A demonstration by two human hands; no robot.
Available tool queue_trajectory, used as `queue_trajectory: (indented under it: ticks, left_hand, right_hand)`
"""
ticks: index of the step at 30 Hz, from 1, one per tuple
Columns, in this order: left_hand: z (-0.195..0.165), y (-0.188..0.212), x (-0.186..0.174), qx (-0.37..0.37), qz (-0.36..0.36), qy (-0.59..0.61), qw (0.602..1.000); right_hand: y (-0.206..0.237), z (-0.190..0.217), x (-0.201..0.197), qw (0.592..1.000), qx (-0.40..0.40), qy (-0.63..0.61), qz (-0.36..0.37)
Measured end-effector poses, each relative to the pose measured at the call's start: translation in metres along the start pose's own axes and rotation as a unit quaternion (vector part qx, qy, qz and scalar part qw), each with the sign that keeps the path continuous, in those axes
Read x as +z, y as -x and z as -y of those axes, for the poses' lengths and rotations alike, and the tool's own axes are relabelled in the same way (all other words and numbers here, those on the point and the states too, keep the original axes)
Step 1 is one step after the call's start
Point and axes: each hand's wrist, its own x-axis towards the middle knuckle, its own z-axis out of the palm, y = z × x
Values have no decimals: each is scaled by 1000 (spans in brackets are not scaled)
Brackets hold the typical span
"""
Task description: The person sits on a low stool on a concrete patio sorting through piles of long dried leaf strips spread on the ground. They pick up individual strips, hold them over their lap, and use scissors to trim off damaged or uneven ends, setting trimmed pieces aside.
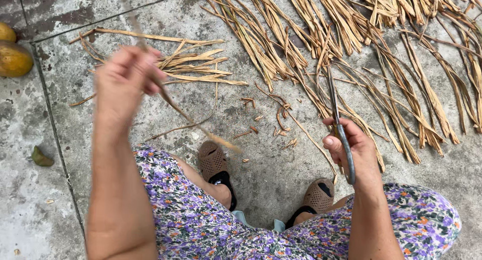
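Note:
My left hand (125, 76) is raised over the concrete and grips a long dried straw-coloured leaf strip (201, 129), blurred, which slants down to the right towards my feet. My right hand (351, 149) holds a pair of metal scissors (339, 124), blades closed and pointing away from me, over the edge of the spread leaves. A small pile of trimmed dried strips (196, 66) lies just beyond my left hand. A wide spread of long dried leaves (381, 54) covers the ground at upper right.
Short cut scraps (276, 119) lie on the concrete floor (50, 189) in front of my brown sandals (213, 162). Two yellow-brown fruits (12, 59) sit at the left edge. A small green leaf (41, 157) lies lower left. My flowered clothing fills the bottom.

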Motion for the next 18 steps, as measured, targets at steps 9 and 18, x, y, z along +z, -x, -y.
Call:
queue_trajectory:
  ticks: [9,18]
  left_hand:
    - [89,-140,-119,18,-292,-32,956]
    - [247,-84,22,-355,61,-245,900]
  right_hand:
    - [4,-1,-3,996,42,46,-58]
    - [11,-2,4,988,73,116,-67]
